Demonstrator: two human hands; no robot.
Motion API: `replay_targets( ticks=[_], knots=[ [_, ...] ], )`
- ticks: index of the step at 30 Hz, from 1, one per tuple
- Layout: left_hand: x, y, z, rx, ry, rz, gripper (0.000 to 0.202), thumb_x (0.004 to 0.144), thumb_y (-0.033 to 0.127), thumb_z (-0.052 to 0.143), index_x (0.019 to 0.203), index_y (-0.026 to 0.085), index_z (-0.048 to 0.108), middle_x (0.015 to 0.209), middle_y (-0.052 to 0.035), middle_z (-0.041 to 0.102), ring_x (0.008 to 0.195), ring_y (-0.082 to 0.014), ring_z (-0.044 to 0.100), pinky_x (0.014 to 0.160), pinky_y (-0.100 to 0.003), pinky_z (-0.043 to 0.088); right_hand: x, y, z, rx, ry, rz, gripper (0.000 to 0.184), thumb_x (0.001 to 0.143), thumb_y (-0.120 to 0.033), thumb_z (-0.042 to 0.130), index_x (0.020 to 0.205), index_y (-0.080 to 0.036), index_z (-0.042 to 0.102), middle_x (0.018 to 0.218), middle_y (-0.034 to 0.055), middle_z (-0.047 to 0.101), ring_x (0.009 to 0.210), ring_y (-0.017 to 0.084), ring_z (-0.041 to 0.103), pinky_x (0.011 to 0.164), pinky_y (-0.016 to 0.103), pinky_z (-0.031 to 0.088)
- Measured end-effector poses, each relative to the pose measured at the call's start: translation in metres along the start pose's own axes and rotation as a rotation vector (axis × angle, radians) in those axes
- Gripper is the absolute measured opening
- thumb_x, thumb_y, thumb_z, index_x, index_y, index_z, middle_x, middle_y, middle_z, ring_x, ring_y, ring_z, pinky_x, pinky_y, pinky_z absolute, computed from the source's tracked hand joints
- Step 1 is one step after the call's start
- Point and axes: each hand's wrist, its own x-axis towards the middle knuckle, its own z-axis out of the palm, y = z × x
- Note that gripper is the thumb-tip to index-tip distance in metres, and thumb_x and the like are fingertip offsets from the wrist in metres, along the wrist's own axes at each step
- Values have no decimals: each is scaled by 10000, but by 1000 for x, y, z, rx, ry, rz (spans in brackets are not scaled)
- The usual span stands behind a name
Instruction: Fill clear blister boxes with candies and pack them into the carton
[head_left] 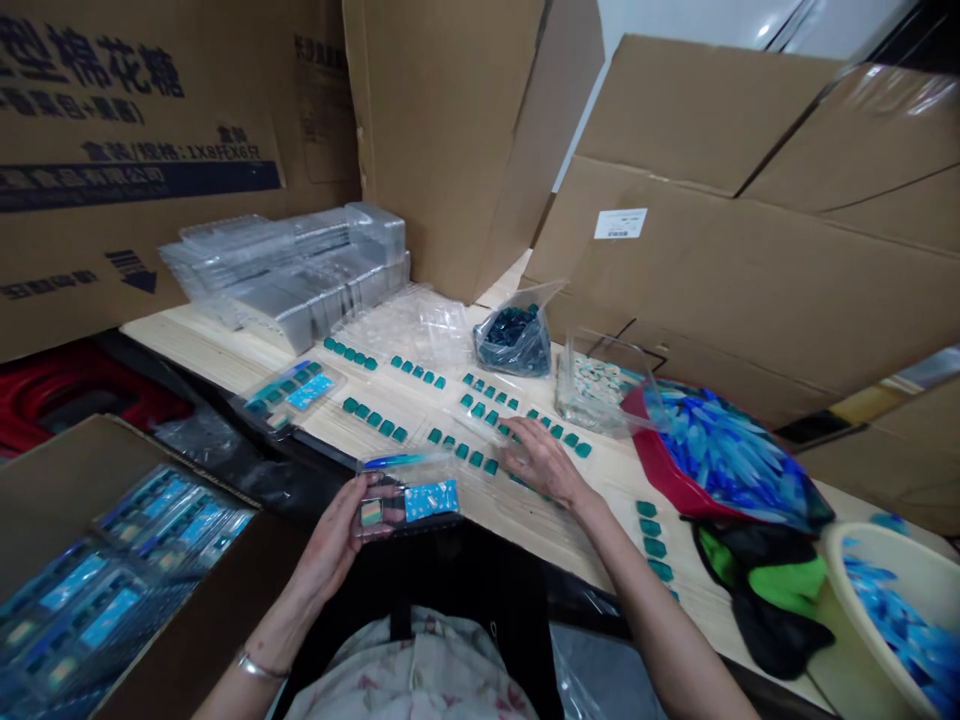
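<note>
My left hand (346, 530) is closed on the left end of a clear plastic tray (427, 467), near the table's front edge. In the tray lie a blue pen-shaped stick (401, 461), a blue patterned rectangle (431, 501) and a small striped square (371, 513). Over the rows of teal pieces, my right hand (541, 458) reaches down with its fingers apart, close to the tabletop. Teal pieces (475, 459) lie just left of it, and others (480, 409) lie beyond. Whether its fingertips touch a piece is not clear.
A filled tray (292, 390) lies on the table's left. Stacked clear trays (315, 270) stand behind it. A bag of dark teal pieces (517, 340), a clear box (600, 385), a red container of blue sticks (667, 465) and a cream bucket (840, 600) line the right. An open carton (217, 590) holds packed trays.
</note>
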Motion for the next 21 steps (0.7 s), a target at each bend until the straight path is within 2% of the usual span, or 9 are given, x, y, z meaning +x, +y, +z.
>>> replay_targets(
  ticks=[3,5,8,11,13,15,18,21],
  knots=[
    [2,4,2,-8,-33,26,338,841,387,567,1089,157,541,1040,-121,676,757,-188,691,610,-257,549,6,-8,-30,255,81,172,304,833,-292,529,1107,-196,619,1112,97,650,1046,228,595,936,430,461],
    [4,6,7,-17,-63,43,337,847,401,554,1082,159,538,1020,-117,678,747,-188,689,599,-259,545,10,-18,-51,501,80,316,285,847,-344,512,1052,-197,644,1100,88,662,1003,221,618,891,395,487],
    [8,7,17,-48,-128,46,340,860,413,533,1084,158,540,970,-107,683,725,-184,685,576,-249,538,18,-37,-69,871,-42,470,327,863,-406,466,995,-177,658,1092,106,664,911,221,647,779,358,523],
    [12,4,29,-98,-189,21,336,866,413,525,1076,152,555,972,-108,682,706,-183,679,560,-258,544,26,-54,-62,1051,-259,607,366,862,-446,448,912,-151,659,982,116,686,783,202,654,663,317,526],
    [14,0,34,-126,-205,18,329,863,408,534,1066,151,567,973,-101,682,686,-176,672,546,-264,550,28,-61,-50,1017,-330,667,402,854,-491,449,865,-142,648,877,99,690,672,173,632,589,285,500],
    [14,-4,37,-144,-187,29,322,857,402,549,1058,152,575,940,-82,686,664,-163,663,529,-260,553,28,-63,-37,865,-326,666,455,850,-548,433,821,-142,637,769,66,668,576,145,582,543,266,459],
    [16,-8,37,-165,-136,41,328,846,404,566,1044,143,588,899,-66,687,635,-143,652,511,-249,555,25,-62,-23,529,-204,577,492,836,-600,422,755,-154,612,680,27,604,583,139,530,581,268,426],
    [16,-8,35,-174,-116,49,356,845,422,561,1054,136,593,911,-75,690,645,-148,656,512,-252,558,21,-62,-13,398,-55,552,478,810,-599,471,941,-160,606,841,45,616,705,157,544,657,281,432]
  ],
)
